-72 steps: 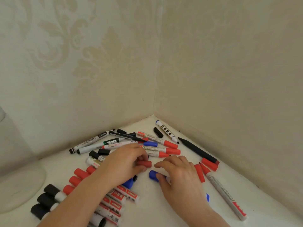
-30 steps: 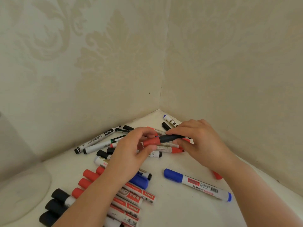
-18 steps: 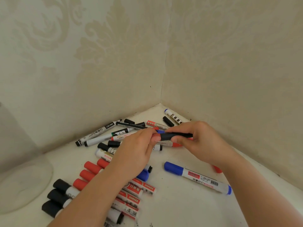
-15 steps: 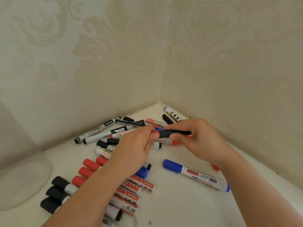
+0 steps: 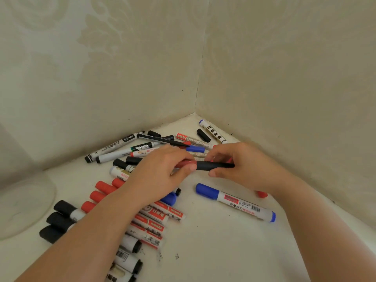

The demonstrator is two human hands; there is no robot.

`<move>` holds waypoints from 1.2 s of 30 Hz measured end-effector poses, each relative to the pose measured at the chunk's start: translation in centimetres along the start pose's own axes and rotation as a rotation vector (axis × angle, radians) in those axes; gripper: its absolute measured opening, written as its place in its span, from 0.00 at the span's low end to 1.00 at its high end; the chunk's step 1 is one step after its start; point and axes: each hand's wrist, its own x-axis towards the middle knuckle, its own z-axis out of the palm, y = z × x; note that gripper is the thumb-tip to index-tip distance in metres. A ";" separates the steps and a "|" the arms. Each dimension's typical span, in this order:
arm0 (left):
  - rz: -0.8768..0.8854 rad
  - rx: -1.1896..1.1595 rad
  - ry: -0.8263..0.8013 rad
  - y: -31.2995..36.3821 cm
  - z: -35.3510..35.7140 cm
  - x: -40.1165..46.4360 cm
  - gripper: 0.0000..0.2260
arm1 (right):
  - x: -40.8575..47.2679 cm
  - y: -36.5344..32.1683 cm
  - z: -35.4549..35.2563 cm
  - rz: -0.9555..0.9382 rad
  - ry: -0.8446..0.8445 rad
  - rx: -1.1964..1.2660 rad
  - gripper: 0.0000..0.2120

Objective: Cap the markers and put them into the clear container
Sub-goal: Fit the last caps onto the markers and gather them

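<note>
Markers [image 5: 130,202] lie scattered over a white desk [image 5: 223,251] that runs into a corner between two cream patterned walls [image 5: 101,68]. At the left edge stands the clear container [image 5: 22,206], its round base resting on the desk, well apart from both hands. A row of capped markers, red-capped and black-capped, lies side by side at lower left, partly hidden under the left forearm. Further back, near the corner, is a looser pile of thinner pens, some capped and some not. A blue-capped marker [image 5: 236,202] lies alone on the desk just in front of the right hand.

Above the pile, both hands hold one black marker [image 5: 213,165] level between them. The right hand [image 5: 242,165] is curled round its black barrel, thumb beneath and fingers over the top. The left hand [image 5: 162,171] pinches a red cap [image 5: 184,164] at the barrel's left end, with the thumb tip pressed where cap and barrel meet; whether the cap is fully seated cannot be told. A loose black cap [image 5: 203,135] lies near the corner, and a small red piece [image 5: 262,194] shows just behind the right wrist.
</note>
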 end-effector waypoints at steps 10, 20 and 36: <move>-0.001 0.180 -0.075 -0.4 0.3 -0.1 0.06 | -1.9 2.4 -4.6 0.253 0.004 -0.004 0.03; 0.298 0.074 -0.232 0.9 1.5 -0.5 0.18 | -2.8 4.3 -5.5 0.504 -0.073 -0.151 0.08; 0.111 0.254 -0.058 0.5 0.8 -0.2 0.09 | -1.8 2.3 -3.2 0.556 -0.281 -0.260 0.13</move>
